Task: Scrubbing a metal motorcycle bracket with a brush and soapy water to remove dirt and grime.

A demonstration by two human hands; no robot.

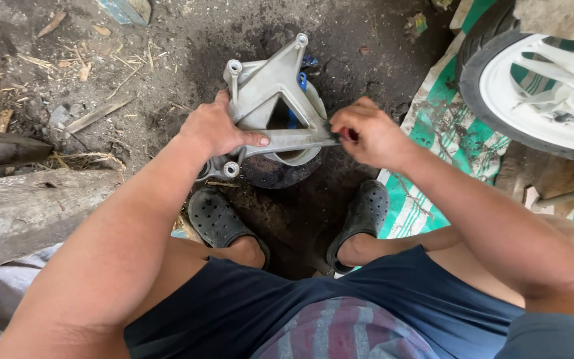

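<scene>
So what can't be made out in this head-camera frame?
- Red-handled tool: the right hand covers all but a sliver, so its type is unclear.
- Dark round base under the grey metal bracket: mostly hidden by the bracket.
- Blue item behind the bracket: only slivers show.
- Left hand: its fingers wrap behind the bracket, grip unseen.
- White wheel: cut off by the right edge.

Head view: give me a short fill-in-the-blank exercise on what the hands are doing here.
1. The left hand grips a grey metal ____.
2. The right hand pinches a small ____-coloured thing at the bracket.
3. Both feet wear dark ____.
4. The white wheel lies on the person's ____ side.

Missing: bracket; red; clogs; right
</scene>
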